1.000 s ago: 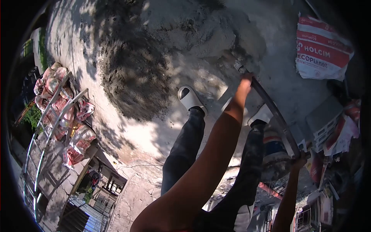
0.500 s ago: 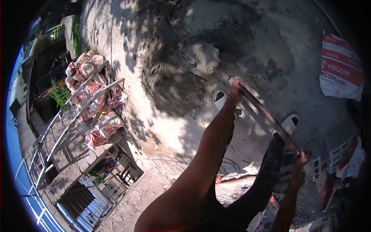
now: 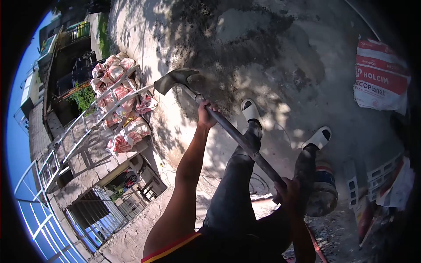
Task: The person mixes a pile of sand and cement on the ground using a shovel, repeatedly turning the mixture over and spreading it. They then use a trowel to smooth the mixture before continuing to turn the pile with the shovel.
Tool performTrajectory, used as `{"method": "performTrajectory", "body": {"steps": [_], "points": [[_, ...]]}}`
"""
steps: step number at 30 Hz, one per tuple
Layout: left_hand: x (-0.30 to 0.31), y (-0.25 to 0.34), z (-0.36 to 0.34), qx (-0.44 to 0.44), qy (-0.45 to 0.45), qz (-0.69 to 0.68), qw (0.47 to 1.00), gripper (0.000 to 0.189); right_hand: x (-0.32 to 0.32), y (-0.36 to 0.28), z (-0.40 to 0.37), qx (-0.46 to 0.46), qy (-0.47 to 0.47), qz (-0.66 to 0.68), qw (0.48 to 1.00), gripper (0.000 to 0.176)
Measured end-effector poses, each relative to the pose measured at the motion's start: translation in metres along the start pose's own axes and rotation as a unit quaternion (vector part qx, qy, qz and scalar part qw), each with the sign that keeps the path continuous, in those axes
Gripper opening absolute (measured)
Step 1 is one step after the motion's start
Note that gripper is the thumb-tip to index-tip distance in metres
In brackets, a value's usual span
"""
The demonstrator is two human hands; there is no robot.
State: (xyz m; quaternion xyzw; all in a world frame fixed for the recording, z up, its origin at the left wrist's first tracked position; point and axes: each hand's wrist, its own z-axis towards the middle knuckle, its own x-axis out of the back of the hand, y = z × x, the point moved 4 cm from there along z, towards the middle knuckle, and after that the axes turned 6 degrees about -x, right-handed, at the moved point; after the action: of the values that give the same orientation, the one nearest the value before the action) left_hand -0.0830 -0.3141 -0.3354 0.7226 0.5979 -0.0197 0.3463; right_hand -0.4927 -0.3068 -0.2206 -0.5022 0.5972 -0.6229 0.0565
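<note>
Shovel (image 3: 237, 136) gripped in both hands

Left hand (image 3: 206, 115) is wrapped fully around the shaft just behind the blade. Right hand (image 3: 287, 193) is wrapped around the handle end, beside the right leg. The blade points toward the stacked sacks (image 3: 120, 103) and ladder (image 3: 79, 131). The Holcim cement bag (image 3: 379, 79) lies well apart on the concrete ground (image 3: 272, 48).

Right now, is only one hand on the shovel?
No: the left hand grips the shovel shaft up near the blade, and the right hand grips its far end.
</note>
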Motion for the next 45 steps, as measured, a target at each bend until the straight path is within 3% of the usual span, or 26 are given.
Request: {"method": "performTrajectory", "body": {"steps": [4,5,6,8,10,11,13,15,16,19,21,26,27,28,29,30,31,32,33,35,37,38,40,42,44,45], "points": [[-0.079,-0.086,0.026,-0.023,0.074,-0.01,0.997,0.018,0.041,0.081,-0.038,-0.088,0.156,0.0,0.984,0.023],[-0.088,-0.121,0.041,-0.001,0.076,0.019,0.997,0.017,0.052,0.108,-0.046,-0.241,0.183,0.165,0.939,0.022],[-0.087,-0.162,0.058,0.027,0.076,0.047,0.996,0.016,0.058,0.137,-0.063,-0.379,0.208,0.319,0.843,0.022],[-0.083,-0.258,0.081,0.132,0.032,0.058,0.989,0.015,0.064,0.192,-0.134,-0.455,0.255,0.205,0.828,0.026],[-0.111,-0.34,0.059,0.107,0.056,0.19,0.974,0.015,0.101,0.195,-0.17,-0.347,0.225,-0.198,0.889,0.03],[-0.116,-0.382,0.049,0.155,0.037,0.222,0.962,0.015,0.107,0.216,-0.216,-0.437,0.294,-0.108,0.843,0.027],[-0.145,-0.45,0.008,0.197,0.067,0.188,0.96,0.012,0.121,0.224,-0.293,-0.544,0.331,-0.098,0.765,0.021],[-0.135,-0.528,-0.007,0.298,0.054,0.253,0.919,0.014,0.15,0.208,-0.337,-0.558,0.218,-0.286,0.748,0.032],[-0.141,-0.553,-0.016,0.306,0.054,0.255,0.915,0.014,0.157,0.204,-0.356,-0.54,0.124,-0.385,0.738,0.048],[-0.161,-0.592,-0.031,0.309,-0.008,0.254,0.916,0.017,0.178,0.222,-0.393,-0.583,0.136,-0.332,0.728,0.043],[-0.181,-0.579,-0.017,0.153,-0.079,0.257,0.951,0.016,0.194,0.25,-0.394,-0.588,0.184,-0.277,0.737,0.039],[-0.184,-0.532,0.083,0.194,0.008,0.161,0.968,0.013,0.221,0.343,-0.297,-0.587,0.241,-0.111,0.765,0.031],[-0.187,-0.512,0.111,0.177,0.022,0.147,0.973,0.013,0.226,0.355,-0.254,-0.549,0.186,-0.174,0.796,0.03],[-0.195,-0.484,0.133,0.171,0.023,0.123,0.977,0.011,0.231,0.319,-0.165,-0.35,0.112,-0.434,0.822,0.029],[-0.2,-0.453,0.153,0.165,0.024,0.099,0.981,0.01,0.235,0.33,-0.13,-0.475,0.172,-0.23,0.832,0.028],[-0.205,-0.418,0.168,0.163,0.021,0.056,0.985,0.009,0.235,0.34,-0.1,-0.546,0.332,0.064,0.766,0.028],[-0.205,-0.39,0.185,0.161,0.017,0.011,0.987,0.008,0.234,0.345,-0.07,-0.563,0.481,0.226,0.633,0.029],[-0.2,-0.366,0.206,0.144,-0.024,0.002,0.989,0.008,0.238,0.354,-0.044,-0.526,0.418,0.196,0.714,0.025],[-0.192,-0.346,0.223,0.125,-0.067,-0.007,0.99,0.008,0.242,0.324,0.003,-0.55,0.27,-0.107,0.783,0.024],[-0.186,-0.311,0.237,0.125,-0.052,-0.029,0.99,0.009,0.241,0.28,0.065,-0.497,0.1,-0.412,0.757,0.023],[-0.18,-0.288,0.24,0.119,-0.023,-0.031,0.992,0.008,0.224,0.262,0.088,-0.399,-0.026,-0.577,0.712,0.022],[-0.177,-0.277,0.242,0.11,-0.023,-0.042,0.993,0.008,0.218,0.257,0.097,-0.387,-0.023,-0.584,0.713,0.022],[-0.168,-0.257,0.233,0.138,-0.008,-0.025,0.99,0.007,0.205,0.251,0.102,-0.397,0.131,-0.415,0.808,0.018],[-0.155,-0.241,0.226,0.169,0.0,-0.108,0.98,0.009,0.188,0.246,0.095,-0.393,0.265,-0.208,0.856,0.017],[-0.129,-0.207,0.219,0.135,0.099,0.02,0.986,0.005,0.175,0.227,0.119,-0.376,0.32,-0.083,0.866,0.018],[-0.118,-0.189,0.216,0.122,0.104,0.023,0.987,0.005,0.166,0.222,0.127,-0.466,0.317,0.015,0.826,0.017]]}}
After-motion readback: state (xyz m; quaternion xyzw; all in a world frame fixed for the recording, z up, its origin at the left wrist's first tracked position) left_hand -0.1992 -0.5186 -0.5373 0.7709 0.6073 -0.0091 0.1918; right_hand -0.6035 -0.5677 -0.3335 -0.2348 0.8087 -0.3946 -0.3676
